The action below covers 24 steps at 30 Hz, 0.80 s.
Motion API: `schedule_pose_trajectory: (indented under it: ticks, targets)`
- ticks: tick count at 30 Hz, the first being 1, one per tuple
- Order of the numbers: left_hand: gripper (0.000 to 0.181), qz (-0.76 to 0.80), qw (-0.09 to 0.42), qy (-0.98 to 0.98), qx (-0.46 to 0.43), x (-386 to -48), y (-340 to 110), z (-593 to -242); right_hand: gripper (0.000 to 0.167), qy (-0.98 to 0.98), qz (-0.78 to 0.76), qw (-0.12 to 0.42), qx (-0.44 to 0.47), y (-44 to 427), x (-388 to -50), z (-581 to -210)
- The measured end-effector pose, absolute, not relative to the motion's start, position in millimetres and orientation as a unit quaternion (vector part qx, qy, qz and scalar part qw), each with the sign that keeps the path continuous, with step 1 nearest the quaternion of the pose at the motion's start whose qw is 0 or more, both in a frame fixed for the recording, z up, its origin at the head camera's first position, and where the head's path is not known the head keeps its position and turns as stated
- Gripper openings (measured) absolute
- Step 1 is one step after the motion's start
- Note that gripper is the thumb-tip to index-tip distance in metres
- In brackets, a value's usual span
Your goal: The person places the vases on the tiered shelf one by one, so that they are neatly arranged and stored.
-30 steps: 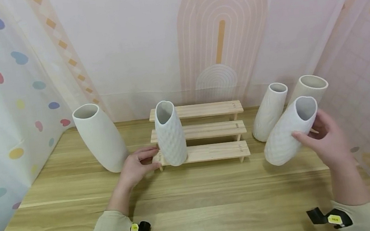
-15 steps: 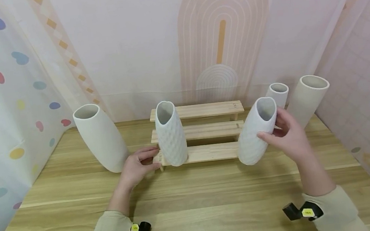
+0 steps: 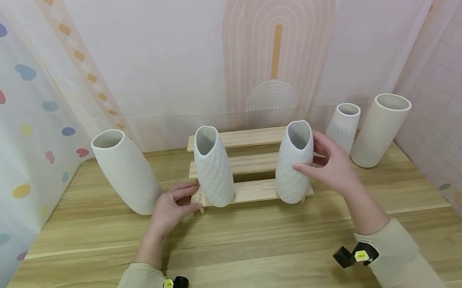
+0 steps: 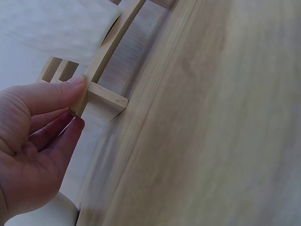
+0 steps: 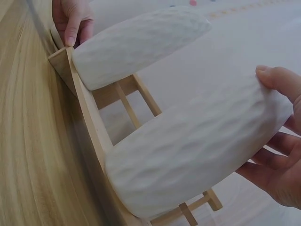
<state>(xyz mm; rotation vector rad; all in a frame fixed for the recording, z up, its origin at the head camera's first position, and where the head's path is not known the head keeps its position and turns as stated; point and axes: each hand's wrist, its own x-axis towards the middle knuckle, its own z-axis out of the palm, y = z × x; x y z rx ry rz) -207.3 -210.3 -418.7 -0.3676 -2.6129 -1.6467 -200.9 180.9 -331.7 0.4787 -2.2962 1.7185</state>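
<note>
A three-tier wooden rack stands mid-table. My left hand pinches the left end of its lowest board, thumb on one face and fingers on the other, as the left wrist view shows. On that board's left part stands a white dimpled vase. With my right hand I grip the upper part of a second white dimpled vase, thumb at the front. Its base is at the right end of the lowest board; in the right wrist view the base appears to meet the board.
Left of the rack stands a tall smooth white vase, close to my left hand. Behind my right hand are a slim white vase and a wider cream vase. A patterned curtain hangs along the table's back.
My right hand has carried its dimpled vase leftward from the table's right side to the right end of the lowest board. My left hand has stayed in place.
</note>
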Motion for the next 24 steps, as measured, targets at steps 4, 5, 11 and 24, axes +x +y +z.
schedule_pose_trajectory:
  ticks: [4,5,11,24]
  targets:
    - [0.046,-0.531,0.015,-0.839,-0.119,-207,-211,-419,0.07,-0.788,0.582,0.113,0.165,177,-206,-332]
    - [0.046,-0.531,0.015,-0.839,-0.119,-207,-211,-419,0.07,-0.786,0.584,0.112,0.166,176,-207,-332]
    - [0.046,-0.531,0.018,-0.839,-0.118,-207,-210,-419,0.07,-0.779,0.592,0.108,0.174,173,-212,-332]
    - [0.046,-0.531,0.016,-0.839,-0.118,-207,-210,-419,0.074,-0.79,0.579,0.101,0.176,169,-215,-330]
